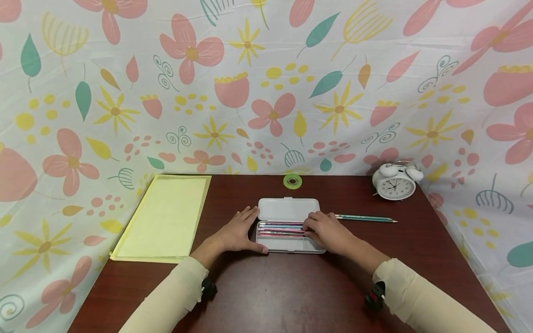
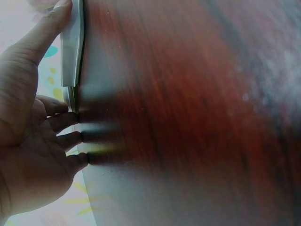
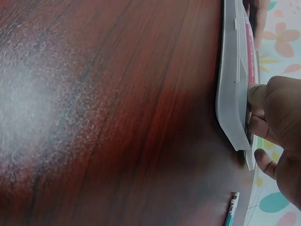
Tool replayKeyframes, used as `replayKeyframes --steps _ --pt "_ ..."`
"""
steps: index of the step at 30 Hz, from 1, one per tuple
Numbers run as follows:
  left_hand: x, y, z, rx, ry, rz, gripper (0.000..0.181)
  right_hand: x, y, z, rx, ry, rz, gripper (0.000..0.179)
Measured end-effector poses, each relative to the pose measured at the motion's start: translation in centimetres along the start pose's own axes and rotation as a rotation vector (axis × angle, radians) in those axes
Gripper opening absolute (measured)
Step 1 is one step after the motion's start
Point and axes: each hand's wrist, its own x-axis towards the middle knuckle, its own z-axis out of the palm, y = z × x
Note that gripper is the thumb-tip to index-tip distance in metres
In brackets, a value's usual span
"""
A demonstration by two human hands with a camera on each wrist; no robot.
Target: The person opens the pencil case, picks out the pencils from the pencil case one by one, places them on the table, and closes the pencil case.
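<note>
One left hand (image 1: pixel 239 232), fingers spread, touches one case (image 1: pixel 287 244); one right hand (image 1: pixel 331 232) pinches pencils (image 1: pixel 281 229).

A head-worn view faces forward and down across a desk (image 1: pixel 287 296) — two wrist views, low, close and turned sideways, share its pencil case (image 1: pixel 288 209).

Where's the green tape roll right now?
In the head view, the green tape roll lies beyond the open lid of the pencil case, by the table's far edge, left of the white alarm clock.
</note>
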Motion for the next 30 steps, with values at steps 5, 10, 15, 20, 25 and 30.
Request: replayKeyframes --steps 5,10,15,20,25,30 --pt "0.0 0.1 -0.1 0.003 -0.002 0.0 0.136 0.2 -0.1 0.1 -0.004 0.011 -0.005 0.007" --pt "-0.1 0.3 -0.2 -0.002 0.002 0.005 0.136 0.5 -0.3 0.0 -0.016 0.013 -0.022 0.007" --pt "-0.1 0.3 -0.1 -0.002 0.0 0.005 0.136 1.3 -0.5 0.1 -0.05 0.033 -0.036 0.01" --pt "0.0 0.2 -0.1 0.0 0.002 0.003 0.136 2.5 -1.3 0.5 -0.096 0.042 -0.031 0.015" --pt "-0.1 0.2 -0.2 -0.001 0.006 0.011 0.136 3.9 -2.7 0.6 -0.099 0.018 -0.031 0.012" --pt "-0.1 0.2 -0.2 -0.001 0.007 0.015 0.134 5.1 -4.0 0.6 -0.102 -0.005 -0.022 0.01"
